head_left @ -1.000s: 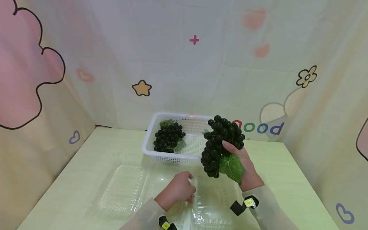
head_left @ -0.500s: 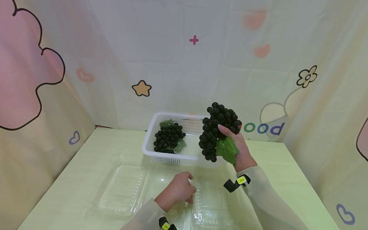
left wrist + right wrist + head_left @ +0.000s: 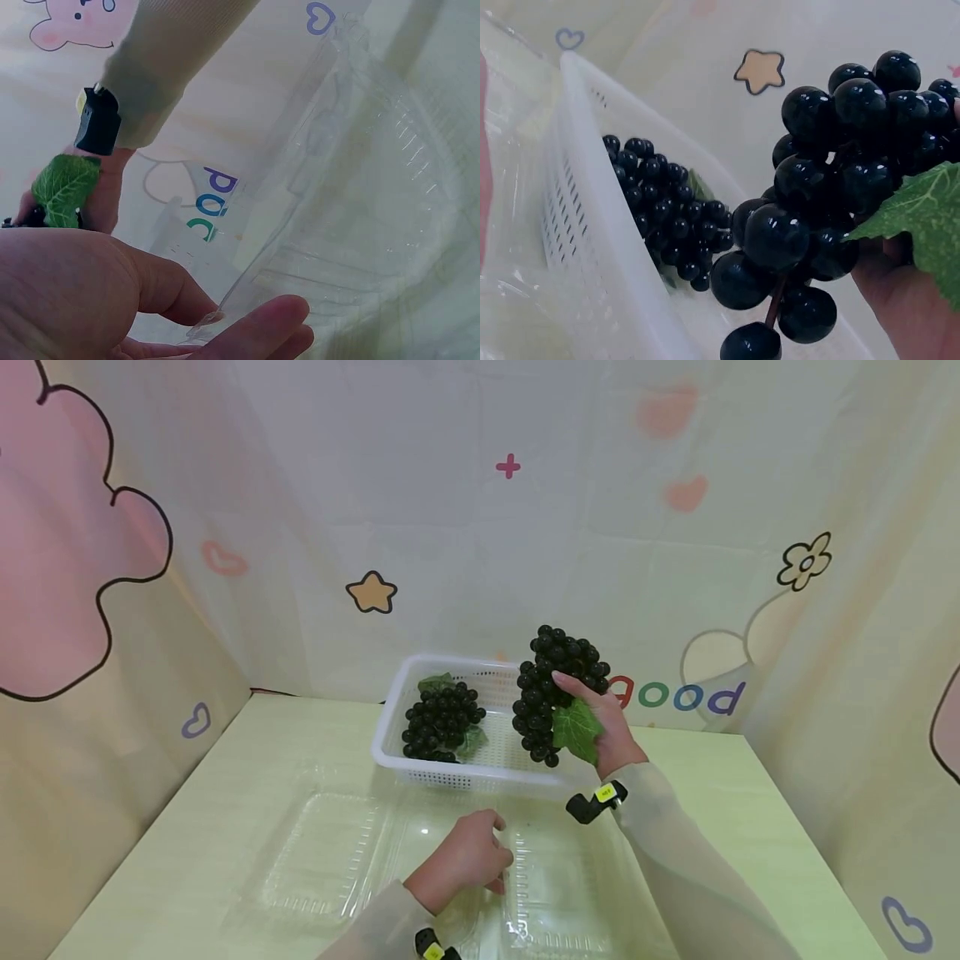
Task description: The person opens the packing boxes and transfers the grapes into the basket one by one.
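Observation:
My right hand (image 3: 611, 731) grips a bunch of black grapes (image 3: 536, 710) with a green leaf (image 3: 576, 729), raised over the right end of the white basket (image 3: 480, 770). In the right wrist view the held grapes (image 3: 802, 195) hang close to the camera, part of the hand hidden behind them. A second bunch of grapes (image 3: 442, 718) lies in the basket's left part. My left hand (image 3: 467, 853) is low in front of the basket, and in the left wrist view its thumb and fingers pinch the edge of a clear plastic container (image 3: 352, 217).
Another clear plastic container (image 3: 322, 852) lies on the left of the pale table (image 3: 187, 827). More clear plastic is under and around my left hand. A printed curtain (image 3: 450, 527) stands directly behind the basket and along both sides.
My right hand has lifted the grapes and carried them away from me and to the left, over the basket's right end. The left hand has stayed in place.

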### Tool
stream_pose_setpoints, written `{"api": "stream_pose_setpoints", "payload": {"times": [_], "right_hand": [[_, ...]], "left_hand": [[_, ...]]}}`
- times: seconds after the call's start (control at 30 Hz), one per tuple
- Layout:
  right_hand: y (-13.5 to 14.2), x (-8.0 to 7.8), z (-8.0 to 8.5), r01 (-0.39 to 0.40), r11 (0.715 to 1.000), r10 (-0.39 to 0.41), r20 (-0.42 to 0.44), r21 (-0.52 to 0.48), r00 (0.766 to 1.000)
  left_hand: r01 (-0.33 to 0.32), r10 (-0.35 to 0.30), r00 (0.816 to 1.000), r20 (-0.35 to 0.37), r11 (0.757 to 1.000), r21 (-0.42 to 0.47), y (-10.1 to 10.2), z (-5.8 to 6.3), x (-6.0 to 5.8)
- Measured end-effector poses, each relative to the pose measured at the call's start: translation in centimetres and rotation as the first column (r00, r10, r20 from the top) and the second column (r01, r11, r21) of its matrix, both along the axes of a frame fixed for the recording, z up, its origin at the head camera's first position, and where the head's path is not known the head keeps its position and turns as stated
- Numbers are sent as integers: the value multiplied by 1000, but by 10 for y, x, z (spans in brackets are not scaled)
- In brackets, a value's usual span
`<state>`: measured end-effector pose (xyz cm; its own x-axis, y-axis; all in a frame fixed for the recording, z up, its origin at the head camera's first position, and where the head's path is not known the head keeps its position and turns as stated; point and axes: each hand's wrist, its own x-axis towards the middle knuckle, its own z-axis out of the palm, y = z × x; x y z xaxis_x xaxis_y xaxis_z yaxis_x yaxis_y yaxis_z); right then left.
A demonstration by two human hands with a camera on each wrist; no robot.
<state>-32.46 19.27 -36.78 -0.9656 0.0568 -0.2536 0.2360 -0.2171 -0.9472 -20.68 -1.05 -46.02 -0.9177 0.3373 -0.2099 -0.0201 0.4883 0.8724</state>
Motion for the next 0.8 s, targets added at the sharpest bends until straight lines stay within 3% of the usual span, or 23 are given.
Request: {"api": "stream_pose_setpoints", "payload": {"times": [0.2, 0.47, 0.67, 0.8], "right_hand": [[-1, -13, -8, -10, 997, 8, 24, 79, 1000], [-4, -28, -14, -73, 995, 71, 23, 71, 997], [-6, -39, -25, -20, 989, 17, 23, 146, 1000], [-2, -44, -33, -53, 971, 46, 34, 235, 998]], "left_hand": [[3, -2, 1000, 4, 1000, -10, 0, 0, 0], [-8, 8, 1000, -22, 1000, -4, 1, 1, 0], [-5, 4, 1000, -18, 1000, -24, 2, 0, -1], [1, -1, 1000, -7, 1000, -31, 2, 0, -1]]}}
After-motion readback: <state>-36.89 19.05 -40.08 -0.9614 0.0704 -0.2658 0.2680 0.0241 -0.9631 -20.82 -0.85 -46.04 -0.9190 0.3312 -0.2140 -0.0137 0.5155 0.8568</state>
